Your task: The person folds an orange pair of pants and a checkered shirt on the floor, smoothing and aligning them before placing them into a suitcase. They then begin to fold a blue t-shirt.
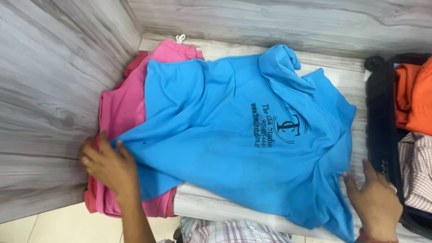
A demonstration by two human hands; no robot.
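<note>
A bright blue T-shirt (234, 135) with dark print lies spread across a pale wood-grain surface (328, 67), its back facing up. My left hand (110, 166) grips the shirt's lower hem corner at the left, fingers curled on the fabric. My right hand (373, 200) rests flat at the shirt's right edge, near a sleeve, fingers spread and touching the cloth. Under the blue shirt, at the left, lies a pile of pink garments (121, 108).
A black open suitcase (380, 126) stands at the right, holding an orange garment (414, 94) and a checked shirt (418, 166). Grey wood-grain walls (49, 90) close the corner on the left and back. Checked fabric (225, 231) shows at the bottom edge.
</note>
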